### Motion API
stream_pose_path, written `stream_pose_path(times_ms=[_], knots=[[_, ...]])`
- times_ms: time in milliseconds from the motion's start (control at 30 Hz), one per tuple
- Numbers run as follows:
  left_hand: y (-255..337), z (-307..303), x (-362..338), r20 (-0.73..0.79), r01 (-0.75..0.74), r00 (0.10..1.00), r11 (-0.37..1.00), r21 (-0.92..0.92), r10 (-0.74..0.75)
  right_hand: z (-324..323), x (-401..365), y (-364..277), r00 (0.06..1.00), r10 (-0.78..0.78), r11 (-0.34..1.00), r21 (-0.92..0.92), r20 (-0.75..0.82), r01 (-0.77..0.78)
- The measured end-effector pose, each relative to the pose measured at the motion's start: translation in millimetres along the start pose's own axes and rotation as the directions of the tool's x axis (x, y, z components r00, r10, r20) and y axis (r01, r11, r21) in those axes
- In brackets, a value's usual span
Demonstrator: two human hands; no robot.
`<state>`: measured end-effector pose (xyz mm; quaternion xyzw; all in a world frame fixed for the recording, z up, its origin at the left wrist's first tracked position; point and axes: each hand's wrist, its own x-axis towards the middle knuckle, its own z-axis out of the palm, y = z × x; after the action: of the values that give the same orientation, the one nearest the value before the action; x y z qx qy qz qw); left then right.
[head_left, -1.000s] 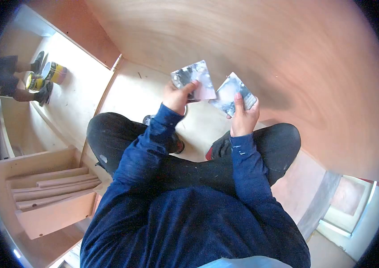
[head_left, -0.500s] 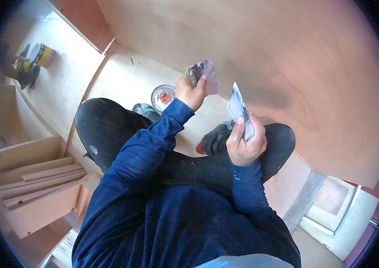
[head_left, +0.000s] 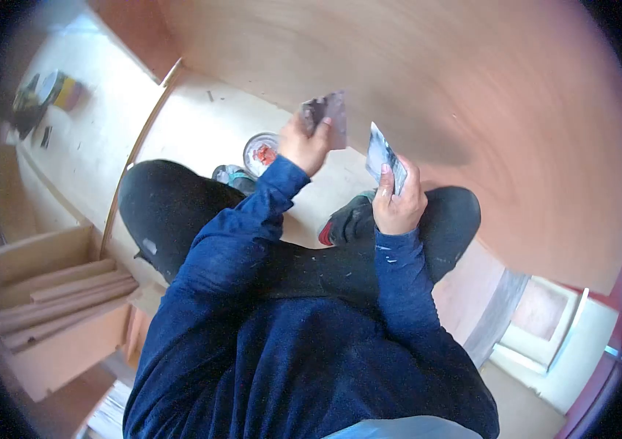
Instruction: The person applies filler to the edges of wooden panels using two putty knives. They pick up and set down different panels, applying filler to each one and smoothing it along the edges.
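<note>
My left hand (head_left: pixel 305 148) is closed around a square, flat putty scraper (head_left: pixel 336 121), its thumb pressed on the smeared face. Dark and pale grey smears cover that plate. On the right, my right hand (head_left: pixel 399 208) grips another flat putty scraper (head_left: pixel 382 152), tilted upward, with whitish filler on its blade. The two scrapers are apart, both held over the floor in front of a wood panel. A round tin (head_left: pixel 247 152) with reddish and white paste inside stands on the floor just below and left of my left hand.
A large wood panel (head_left: pixel 530 139) rises ahead and to the right. At left are an open wooden box (head_left: pixel 69 351) with wood strips (head_left: pixel 80 293) and a blurred yellow-and-black can (head_left: pixel 68 94). My knees are bent on both sides, near the tin.
My right hand has moved slightly up and left, and its scraper has turned to show more of its face. The view has shifted a little; both scrapers are still held.
</note>
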<state>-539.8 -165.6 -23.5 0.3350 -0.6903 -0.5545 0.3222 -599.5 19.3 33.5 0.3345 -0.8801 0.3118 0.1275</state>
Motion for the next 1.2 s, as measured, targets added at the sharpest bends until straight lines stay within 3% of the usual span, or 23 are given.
stream_pose_path(times_ms=[67, 133, 200, 267, 300, 367, 400, 433, 467, 533, 600, 633, 667, 700, 733, 800, 833, 867, 933, 1000, 1067, 1100, 1200], knots=[[-14, -2, 4, 0.052, 0.033, 0.998, 0.999, -0.014, -0.033, -14, 0, 16, 0.999, 0.034, 0.997, -0.075, -0.022, -0.035], [-16, -7, 4, 0.112, 0.144, 0.986, 0.971, -0.191, -0.124, -35, 1, 63, 0.973, -0.048, 0.998, -0.045, -0.224, 0.039], [-16, -8, 4, 0.043, 0.089, 0.996, 0.962, -0.259, -0.080, -69, 3, 115, 0.882, 0.311, 0.920, 0.346, -0.354, -0.185], [-27, -9, 11, 0.037, 0.103, 0.995, 0.970, -0.219, -0.097, -133, 20, 111, 0.786, 0.470, 0.796, 0.578, -0.403, -0.179], [-32, -10, 13, 0.048, 0.153, 0.988, 0.965, -0.211, -0.146, -152, 18, 115, 0.761, 0.488, 0.801, 0.565, -0.428, -0.196], [-25, -11, 10, 0.077, 0.236, 0.972, 0.945, -0.226, -0.224, -181, 8, 127, 0.613, 0.536, 0.844, 0.352, -0.580, -0.405], [-16, -13, 9, 0.095, 0.272, 0.962, 0.930, -0.248, -0.256, -187, -6, 152, 0.585, 0.548, 0.835, 0.350, -0.598, -0.424], [-24, -13, 10, 0.092, 0.270, 0.963, 0.929, -0.253, -0.255, -186, -28, 192, 0.768, 0.141, 0.870, -0.292, -0.625, -0.397], [-34, -13, 13, 0.090, 0.267, 0.964, 0.929, -0.257, -0.252, -177, -51, 227, 0.913, -0.182, 0.541, -0.813, -0.365, -0.217], [-45, -17, 17, 0.089, 0.305, 0.952, 0.933, -0.189, -0.293, -148, -87, 276, 0.833, 0.270, 0.680, -0.518, -0.483, -0.520], [-28, -13, 11, 0.077, 0.340, 0.940, 0.918, -0.204, -0.331, -145, -95, 268, 0.764, 0.570, 0.707, -0.294, -0.301, -0.644], [-33, -17, 12, 0.082, 0.321, 0.946, 0.935, -0.151, -0.312, -141, -101, 272, 0.745, 0.590, 0.691, -0.284, -0.311, -0.665], [-40, -23, 12, 0.091, 0.298, 0.953, 0.950, -0.096, -0.290, -133, -115, 277, 0.689, 0.691, 0.608, -0.341, -0.216, -0.717], [-27, -20, 9, 0.065, 0.418, 0.908, 0.905, -0.077, -0.414, -129, -123, 280, 0.612, 0.781, 0.524, -0.404, -0.123, -0.750], [-27, -20, 9, 0.085, 0.408, 0.911, 0.911, -0.058, -0.403, -126, -127, 279, 0.591, 0.796, 0.506, -0.390, -0.134, -0.770], [-55, -34, 19, 0.182, 0.208, 0.961, 0.978, 0.029, -0.210, -125, -130, 272, 0.525, 0.847, 0.436, -0.454, -0.086, -0.777], [-105, -55, 31, 0.214, 0.102, 0.966, 0.973, 0.209, -0.148, -128, -134, 270, 0.543, 0.839, 0.468, -0.496, -0.010, -0.732], [-89, -46, 27, 0.233, 0.089, 0.962, 0.972, 0.219, -0.140, -140, -130, 261, 0.526, 0.850, 0.453, -0.485, -0.017, -0.748], [-39, -29, 12, 0.054, 0.280, 0.952, 0.931, 0.235, -0.300, -167, -115, 236, 0.645, 0.753, 0.631, -0.420, 0.131, -0.652], [-41, -27, 13, 0.088, 0.303, 0.941, 0.930, 0.209, -0.326, -161, -115, 268, 0.667, 0.743, 0.624, -0.409, 0.046, -0.666], [-62, -35, 16, 0.196, 0.370, 0.911, 0.929, -0.008, -0.362, -167, -92, 279, 0.642, 0.766, 0.594, -0.390, 0.009, -0.703], [-79, -41, 16, 0.196, 0.287, 0.937, 0.957, 0.039, -0.290, -165, -82, 285, 0.644, 0.765, 0.599, -0.382, 0.010, -0.704], [-67, -47, 22, 0.192, 0.223, 0.953, 0.972, 0.079, -0.234, -151, -39, 301, 0.752, 0.659, 0.706, -0.350, 0.006, -0.616]])
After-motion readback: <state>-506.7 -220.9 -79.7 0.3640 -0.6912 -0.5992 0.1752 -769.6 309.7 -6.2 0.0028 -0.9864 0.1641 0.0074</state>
